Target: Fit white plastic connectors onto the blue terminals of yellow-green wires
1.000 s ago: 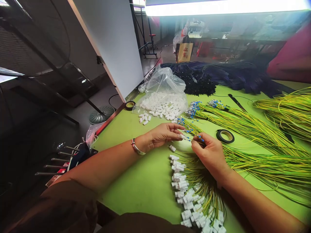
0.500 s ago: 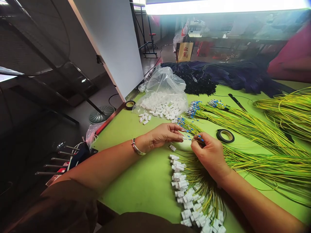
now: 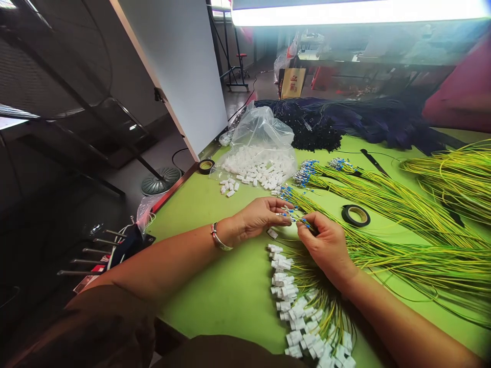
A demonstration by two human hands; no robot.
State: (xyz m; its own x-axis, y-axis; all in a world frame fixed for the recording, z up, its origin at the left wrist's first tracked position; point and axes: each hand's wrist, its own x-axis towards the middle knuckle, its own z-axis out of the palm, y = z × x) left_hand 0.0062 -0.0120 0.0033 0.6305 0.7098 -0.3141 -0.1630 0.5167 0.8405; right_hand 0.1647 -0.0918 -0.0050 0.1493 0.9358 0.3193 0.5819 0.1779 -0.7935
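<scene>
We start at the yellow-green wires (image 3: 303,221) with blue-sleeved ends, pinched between our two hands above the middle of the green tabletop (image 3: 230,286). Our left hand (image 3: 261,217) has thumb and forefinger closed on the wire tips, the other fingers loosely curled; whether a small white piece sits between those fingertips we cannot tell. Our right hand (image 3: 326,245) is curled around the same few wires just behind the blue ends, gripping them firmly — it seems to steady them so that the left can work at the tips.

Just below the left fingertips one loose white connector (image 3: 272,233) lies on the tabletop, near enough to pick up without reaching. Toward the near edge runs a fan of finished wires with white connectors (image 3: 303,317), laid side by side under our right forearm, likely to keep them sorted from the bare ones.

Toward the right edge lie long bundles of yellow-green wire (image 3: 402,214), blue ends pointing at our hands, with a roll of black tape (image 3: 355,215) beside them. Near the far left corner a clear plastic bag (image 3: 261,148) spills white connectors, and a smaller tape roll (image 3: 206,165) sits at the left edge. Dark wire bundles (image 3: 337,122) line the far edge.
</scene>
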